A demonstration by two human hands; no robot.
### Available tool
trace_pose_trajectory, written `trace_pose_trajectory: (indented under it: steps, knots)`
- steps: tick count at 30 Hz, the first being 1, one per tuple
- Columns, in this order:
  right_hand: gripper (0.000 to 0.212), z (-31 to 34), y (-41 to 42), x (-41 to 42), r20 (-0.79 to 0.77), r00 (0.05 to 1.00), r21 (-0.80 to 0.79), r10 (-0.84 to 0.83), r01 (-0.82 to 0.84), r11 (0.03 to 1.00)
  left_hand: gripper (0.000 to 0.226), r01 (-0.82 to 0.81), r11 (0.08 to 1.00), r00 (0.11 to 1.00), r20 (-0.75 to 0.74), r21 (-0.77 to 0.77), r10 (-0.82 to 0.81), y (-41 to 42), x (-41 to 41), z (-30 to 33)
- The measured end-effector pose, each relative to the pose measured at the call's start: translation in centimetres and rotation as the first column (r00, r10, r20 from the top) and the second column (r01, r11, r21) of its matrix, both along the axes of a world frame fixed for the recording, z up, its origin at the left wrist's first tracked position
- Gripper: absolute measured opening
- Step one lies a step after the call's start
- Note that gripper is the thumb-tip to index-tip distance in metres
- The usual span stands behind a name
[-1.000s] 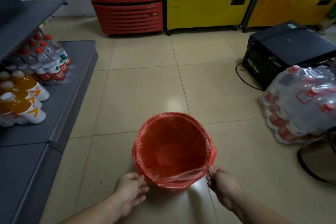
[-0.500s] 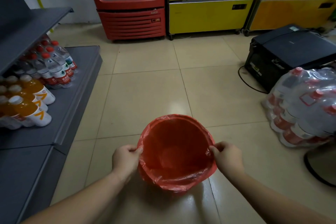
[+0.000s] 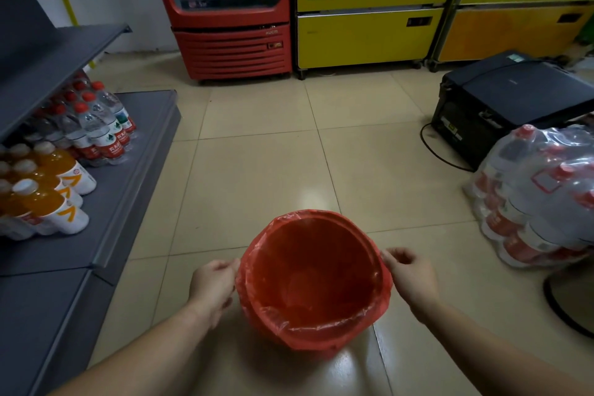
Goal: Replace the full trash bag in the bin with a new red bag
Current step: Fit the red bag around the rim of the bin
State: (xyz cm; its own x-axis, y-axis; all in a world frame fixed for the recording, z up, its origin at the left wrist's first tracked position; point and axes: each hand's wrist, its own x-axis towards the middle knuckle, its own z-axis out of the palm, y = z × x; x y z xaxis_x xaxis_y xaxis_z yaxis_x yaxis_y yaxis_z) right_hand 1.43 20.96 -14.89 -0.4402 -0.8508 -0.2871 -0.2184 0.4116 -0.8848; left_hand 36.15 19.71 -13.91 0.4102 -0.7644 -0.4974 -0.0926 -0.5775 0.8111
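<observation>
A round bin [image 3: 313, 328] stands on the tiled floor low in the middle of the view. A thin red bag [image 3: 308, 270] lines it, its edge folded over the rim; the inside looks bare. My left hand [image 3: 213, 288] pinches the bag's edge at the bin's left side. My right hand [image 3: 409, 276] touches the bag's edge at the right side, fingers curled on the plastic. No full trash bag is in view.
Grey shelving [image 3: 128, 177] on the left carries water bottles [image 3: 103, 125] and orange drink bottles [image 3: 48, 190]. A red cooler [image 3: 231, 51] and yellow coolers [image 3: 369, 35] line the back. A black box [image 3: 501, 106], shrink-wrapped bottle packs [image 3: 540, 202] and a black ring base [image 3: 565, 309] sit at the right.
Both hands moved from the bin's near edge up along its sides, pulling the bag's edge down over the rim. The camera has tilted up slightly.
</observation>
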Motion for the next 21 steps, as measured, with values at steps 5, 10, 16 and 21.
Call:
trace_pose_trajectory:
  steps: [5,10,16,21]
  knots:
    - [0.019,1.2,-3.7,0.9,-0.302,0.921,0.033,0.245,-0.246,0.969,0.01,0.255,0.964,0.96,0.136,-0.077,-0.243,-2.9,-0.8,0.7]
    - [0.018,0.1,-4.7,0.3,-0.072,0.989,0.065,0.126,-0.121,0.99,0.013,0.047,0.999,0.995,-0.089,0.023,-0.045,-4.0,-0.5,-0.7]
    - [0.018,-0.1,-4.8,0.4,0.195,0.981,0.102,0.008,-0.028,0.994,0.024,-0.012,0.995,0.976,-0.215,0.101,0.033,-3.8,-1.0,-0.1]
    - [0.036,2.8,2.4,1.2,0.146,0.98,0.15,-0.136,0.114,0.982,0.046,-0.011,0.989,0.999,-0.046,0.144,0.018,3.0,-1.0,2.4]
